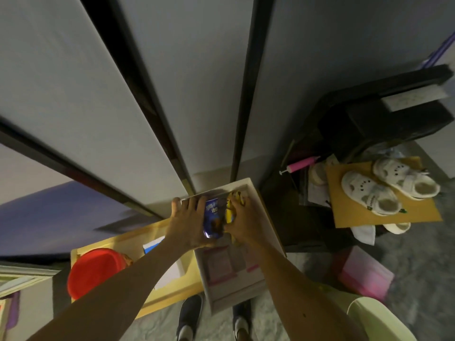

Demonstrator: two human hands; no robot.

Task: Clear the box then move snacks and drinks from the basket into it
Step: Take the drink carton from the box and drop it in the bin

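Two hands meet in the middle of the frame, over the far end of a white box [269, 219]. The left hand [186, 221] holds a blue pack [212, 217] with its fingers wrapped round the pack's left side. The right hand [243, 223] has its fingers curled tight on a yellow pack [231, 210]. The two packs touch side by side, and both are low inside the box, at its top end.

Lower in the box, some flat pink things [221, 264] lie on the bottom. I cannot tell what they are.

Left of the box, and touching it, is a yellow tray [160, 300]. A round red lid [94, 273] sits in it, and so does a white and blue paper [154, 245]. The left arm hides much of the tray.

The blue pack has white letters on it. They are too blurry to read. It also shows a brown picture near the bottom.

At the right of the frame, two white shoes [389, 190] sit on a brown card [418, 212]. A pink bag [364, 274] lies at the lower right. A pink pump [303, 164] pokes out above the card, beside some dark things that are hard to make out. Two dark shoes [189, 313] on the person's feet show at the bottom edge, partly cut off.
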